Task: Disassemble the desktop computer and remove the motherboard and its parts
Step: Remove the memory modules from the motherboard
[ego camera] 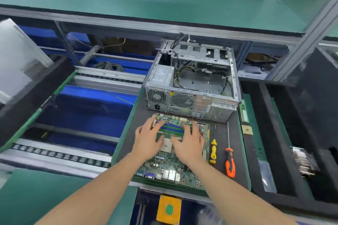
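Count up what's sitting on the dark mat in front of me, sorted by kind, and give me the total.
motherboard: 1
computer case: 1
screwdrivers: 2, the yellow-handled screwdriver and the orange-handled screwdriver
Total: 4

Motherboard (pixel 164 167) lying on surface (pixel 131 133) before computer case (pixel 192 86); left hand (pixel 149 138), right hand (pixel 189 140) resting on it; inner screwdriver (pixel 213 151) lying just right, outer screwdriver (pixel 230 164) beyond.
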`<state>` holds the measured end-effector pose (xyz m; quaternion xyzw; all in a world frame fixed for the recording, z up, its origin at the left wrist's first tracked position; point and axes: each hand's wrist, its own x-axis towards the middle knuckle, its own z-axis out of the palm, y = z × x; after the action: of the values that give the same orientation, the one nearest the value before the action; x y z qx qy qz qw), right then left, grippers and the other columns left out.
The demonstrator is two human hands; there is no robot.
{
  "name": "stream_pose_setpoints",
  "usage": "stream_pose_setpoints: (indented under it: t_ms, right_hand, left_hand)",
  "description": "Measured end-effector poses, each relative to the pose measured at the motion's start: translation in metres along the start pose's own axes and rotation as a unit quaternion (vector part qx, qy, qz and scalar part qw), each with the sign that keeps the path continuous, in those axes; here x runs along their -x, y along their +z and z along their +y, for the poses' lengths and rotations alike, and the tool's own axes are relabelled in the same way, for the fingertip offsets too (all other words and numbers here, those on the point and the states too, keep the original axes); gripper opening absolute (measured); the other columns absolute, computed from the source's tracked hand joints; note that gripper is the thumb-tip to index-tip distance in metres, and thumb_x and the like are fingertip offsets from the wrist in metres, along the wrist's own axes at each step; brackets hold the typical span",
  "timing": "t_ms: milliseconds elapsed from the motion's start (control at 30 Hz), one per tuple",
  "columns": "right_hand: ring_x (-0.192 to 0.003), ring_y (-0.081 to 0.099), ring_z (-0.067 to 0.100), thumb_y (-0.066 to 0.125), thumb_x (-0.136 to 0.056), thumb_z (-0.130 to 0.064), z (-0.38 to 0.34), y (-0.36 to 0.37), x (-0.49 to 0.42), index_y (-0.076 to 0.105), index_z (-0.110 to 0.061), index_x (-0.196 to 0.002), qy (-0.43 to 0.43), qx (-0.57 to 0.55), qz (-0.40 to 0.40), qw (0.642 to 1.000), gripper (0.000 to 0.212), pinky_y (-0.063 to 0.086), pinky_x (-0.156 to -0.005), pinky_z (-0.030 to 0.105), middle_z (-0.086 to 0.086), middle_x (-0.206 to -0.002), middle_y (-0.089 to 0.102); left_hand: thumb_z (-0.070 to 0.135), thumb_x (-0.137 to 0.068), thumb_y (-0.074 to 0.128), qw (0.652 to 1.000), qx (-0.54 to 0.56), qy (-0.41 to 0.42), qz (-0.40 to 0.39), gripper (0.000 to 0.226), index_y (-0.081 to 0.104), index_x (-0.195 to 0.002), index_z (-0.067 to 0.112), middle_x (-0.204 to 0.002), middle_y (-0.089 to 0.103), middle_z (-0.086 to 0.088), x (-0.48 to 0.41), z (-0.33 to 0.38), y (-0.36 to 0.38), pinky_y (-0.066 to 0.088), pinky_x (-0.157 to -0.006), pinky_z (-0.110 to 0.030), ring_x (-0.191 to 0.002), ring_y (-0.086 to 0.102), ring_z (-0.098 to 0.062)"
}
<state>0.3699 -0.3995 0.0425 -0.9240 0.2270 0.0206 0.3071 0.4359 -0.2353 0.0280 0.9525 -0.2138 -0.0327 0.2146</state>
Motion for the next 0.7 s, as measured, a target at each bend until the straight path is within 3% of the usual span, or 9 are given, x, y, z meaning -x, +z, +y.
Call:
stream_pose_setpoints:
  t_ms: [167,367,700]
  right_hand:
    - [-0.156,0.011,0.022,0.061,-0.079,-0.06,0.004,-0.003,0.003,0.038,-0.034,-0.148,-0.016,0.015,0.0,1.0,0.077,0.01,-0.124,0.048,0.001,-0.17,0.008]
    - [-0.158,-0.009,0.022,0.064,-0.079,-0.062,0.01,-0.001,0.009,0.019,-0.029,-0.159,-0.061,0.112,-0.016,0.992,0.098,0.003,-0.126,0.045,0.003,-0.171,-0.009]
    - [-0.157,-0.015,0.023,0.064,-0.078,-0.069,0.018,-0.005,0.003,0.007,-0.031,-0.161,-0.083,0.139,-0.061,0.985,0.108,0.0,-0.125,0.046,0.002,-0.17,-0.019]
  left_hand:
    - [0.039,-0.102,0.051,0.999,0.02,-0.028,0.03,0.058,0.033,-0.157,0.035,-0.172,0.014,0.002,0.001,0.0,0.016,0.019,-0.122,-0.046,-0.156,0.018,-0.018]
    - [0.041,-0.101,0.049,0.999,0.018,-0.03,0.04,0.059,0.033,-0.157,0.034,-0.172,0.014,0.004,0.001,-0.002,0.021,0.018,-0.121,-0.045,-0.155,0.02,-0.018]
    - [0.042,-0.101,0.047,0.999,0.012,-0.035,0.037,0.059,0.032,-0.158,0.034,-0.172,0.013,0.004,0.002,-0.002,0.02,0.017,-0.122,-0.045,-0.156,0.019,-0.017]
